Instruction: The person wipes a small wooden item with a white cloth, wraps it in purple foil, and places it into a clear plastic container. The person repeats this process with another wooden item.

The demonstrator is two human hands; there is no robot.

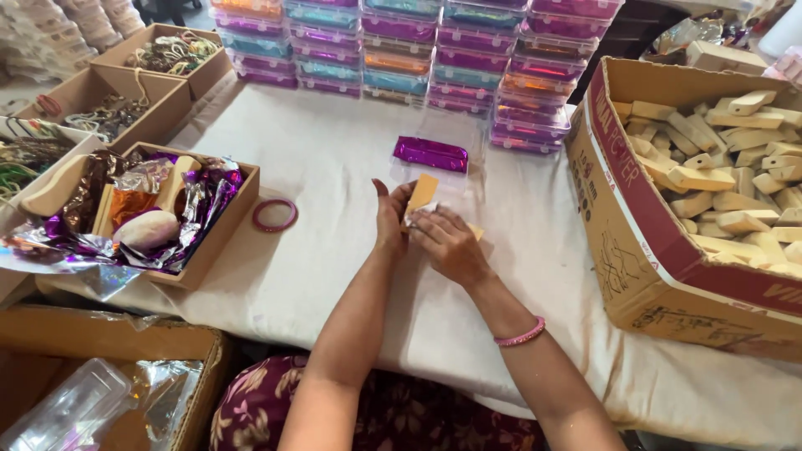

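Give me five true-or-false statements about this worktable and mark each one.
1. Both hands hold a wooden block. True.
2. The bangle on the cloth is green. False: it is pink.
3. The big cardboard box on the right holds wooden blocks. True.
4. The clear plastic case in front of the hands is empty. False: purple foil lies in it.
5. The left hand wears a pink bangle. False: the right hand does, at the wrist.
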